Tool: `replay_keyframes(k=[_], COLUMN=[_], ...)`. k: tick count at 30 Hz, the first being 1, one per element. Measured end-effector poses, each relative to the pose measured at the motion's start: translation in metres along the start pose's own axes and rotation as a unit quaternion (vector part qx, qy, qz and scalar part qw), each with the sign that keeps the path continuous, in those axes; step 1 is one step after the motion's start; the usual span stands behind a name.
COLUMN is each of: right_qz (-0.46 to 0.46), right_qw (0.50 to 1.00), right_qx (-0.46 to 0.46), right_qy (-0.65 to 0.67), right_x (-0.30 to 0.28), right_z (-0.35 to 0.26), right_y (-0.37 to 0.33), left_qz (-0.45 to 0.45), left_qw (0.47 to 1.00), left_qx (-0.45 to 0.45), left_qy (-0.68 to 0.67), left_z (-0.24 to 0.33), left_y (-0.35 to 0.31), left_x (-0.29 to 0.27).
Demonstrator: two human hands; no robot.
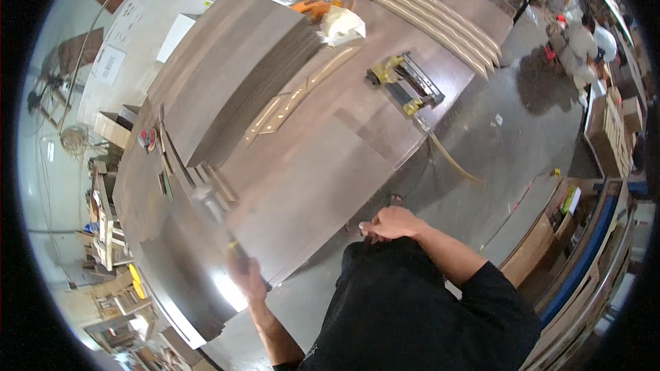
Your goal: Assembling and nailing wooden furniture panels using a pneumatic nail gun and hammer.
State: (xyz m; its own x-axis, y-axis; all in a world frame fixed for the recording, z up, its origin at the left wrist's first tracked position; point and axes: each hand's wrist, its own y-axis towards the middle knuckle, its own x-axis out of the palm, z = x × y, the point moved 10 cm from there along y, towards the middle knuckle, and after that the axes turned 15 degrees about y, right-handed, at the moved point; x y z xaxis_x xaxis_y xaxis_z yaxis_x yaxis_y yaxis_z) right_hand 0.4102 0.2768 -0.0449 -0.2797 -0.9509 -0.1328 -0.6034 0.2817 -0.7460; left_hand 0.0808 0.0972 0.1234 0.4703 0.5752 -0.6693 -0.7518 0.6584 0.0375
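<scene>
My left hand (249, 280) is closed around the dark grip of a hammer (238, 255), its metal head stretching away over the worktable; motion blurs it. Under the hammer lies a flat grey-brown panel (309, 182) near the table's front edge. My right hand (393, 223) is held just in front of my body with its fingers curled in; a small pale bit shows at the fingertips, too small to name. A yellow-and-black nail gun (405, 86) rests on the table beyond the panel, with its yellow hose (450, 154) hanging off the edge.
A tall stack of brown boards (234, 69) stands across the table. Narrow strips with pale glue-like spots (440, 20) lie at the far right, and shorter ones (295, 99) beside the stack. Wooden crates (543, 233) stand at the right; people (584, 48) are farther back.
</scene>
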Motion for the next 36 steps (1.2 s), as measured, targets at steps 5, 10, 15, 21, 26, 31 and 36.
replay_keyframes(k=[5, 10, 15, 21, 26, 31, 36], right_qz=[-0.017, 0.172, 0.354, 0.312, 0.264, 0.228, 0.138], right_qw=[0.881, 0.674, 0.519, 0.742, 0.836, 0.858, 0.89], right_qx=[-0.178, -0.303, -0.201, -0.129, -0.117, -0.088, -0.015], right_qy=[0.439, 0.651, 0.751, 0.579, 0.466, 0.451, 0.434], right_x=[-0.037, -0.077, -0.112, -0.151, -0.136, -0.115, -0.098], right_z=[-0.013, -0.005, 0.097, 0.114, 0.087, 0.082, 0.083], right_y=[-0.03, -0.052, -0.065, -0.096, -0.074, -0.049, -0.036], left_qz=[-0.244, -0.376, -0.426, -0.219, -0.252, -0.294, -0.337], left_qw=[0.951, 0.884, 0.741, 0.786, 0.758, 0.754, 0.73], left_qx=[0.082, 0.229, 0.444, 0.488, 0.544, 0.528, 0.53], left_qy=[0.173, 0.158, 0.268, 0.309, 0.259, 0.255, 0.269], left_z=[0.093, 0.161, 0.173, 0.17, 0.159, 0.144, 0.14], left_y=[-0.013, -0.063, -0.052, 0.075, 0.058, 0.055, 0.03], left_x=[0.14, 0.268, 0.349, 0.38, 0.387, 0.372, 0.365])
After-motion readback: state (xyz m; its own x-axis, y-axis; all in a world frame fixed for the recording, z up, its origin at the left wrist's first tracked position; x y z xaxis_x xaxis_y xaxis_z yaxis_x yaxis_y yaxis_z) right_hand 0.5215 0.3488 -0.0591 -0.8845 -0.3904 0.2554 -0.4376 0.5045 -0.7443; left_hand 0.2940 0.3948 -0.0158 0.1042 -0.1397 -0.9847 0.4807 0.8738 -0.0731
